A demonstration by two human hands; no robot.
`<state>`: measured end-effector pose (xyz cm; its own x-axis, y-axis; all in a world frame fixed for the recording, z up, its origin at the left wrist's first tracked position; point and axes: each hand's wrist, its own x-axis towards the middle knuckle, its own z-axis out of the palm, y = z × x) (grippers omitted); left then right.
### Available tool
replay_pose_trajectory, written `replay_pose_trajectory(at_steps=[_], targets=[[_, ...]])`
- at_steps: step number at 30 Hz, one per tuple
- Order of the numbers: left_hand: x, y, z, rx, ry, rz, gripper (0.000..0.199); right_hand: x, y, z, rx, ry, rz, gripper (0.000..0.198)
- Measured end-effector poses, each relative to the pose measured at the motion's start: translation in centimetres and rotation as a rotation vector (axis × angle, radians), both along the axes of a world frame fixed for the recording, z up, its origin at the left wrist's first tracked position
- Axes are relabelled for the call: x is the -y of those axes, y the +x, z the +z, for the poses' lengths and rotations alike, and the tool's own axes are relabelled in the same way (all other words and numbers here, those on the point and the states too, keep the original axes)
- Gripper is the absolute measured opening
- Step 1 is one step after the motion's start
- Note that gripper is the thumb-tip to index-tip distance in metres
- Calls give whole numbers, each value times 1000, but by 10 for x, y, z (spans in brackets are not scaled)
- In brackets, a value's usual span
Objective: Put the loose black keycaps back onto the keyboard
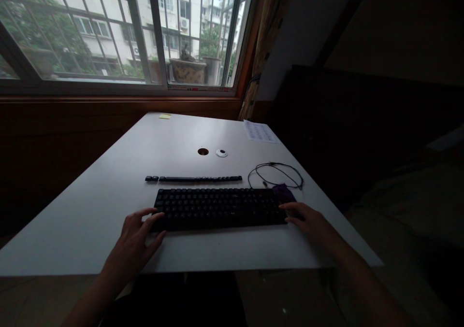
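A black full-size keyboard point(217, 208) lies flat near the front of the white desk. My left hand point(139, 233) grips its left end, fingers on the edge and thumb at the front corner. At the opposite end my right hand point(300, 216) holds the right edge between fingers and thumb. Behind the keyboard, a line of loose black keycaps point(217, 178) runs along the desk, including a long bar-shaped one. A dark purple cloth point(283, 191) is by the keyboard's back right corner, partly beside my right fingers.
A thin black cable point(297, 172) lies coiled behind the purple cloth. Farther back are a round desk hole point(203, 151), its white cover point(222, 153), a printed sheet point(260, 132) and a yellow sticky note point(165, 116). The white desk point(72, 220) stands below a barred window point(155, 37).
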<state>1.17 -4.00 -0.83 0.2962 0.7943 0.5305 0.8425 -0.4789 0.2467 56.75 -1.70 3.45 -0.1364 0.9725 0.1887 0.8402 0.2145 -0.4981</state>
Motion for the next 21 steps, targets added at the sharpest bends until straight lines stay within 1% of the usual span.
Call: replay_pose_trajectory(at_steps=[10, 21], targets=[[0, 0, 1, 7, -41, -18, 40, 2, 2, -2, 22, 1, 10, 31], [0, -1, -2, 4, -57, 5, 40, 7, -8, 4, 66, 9, 12, 30]])
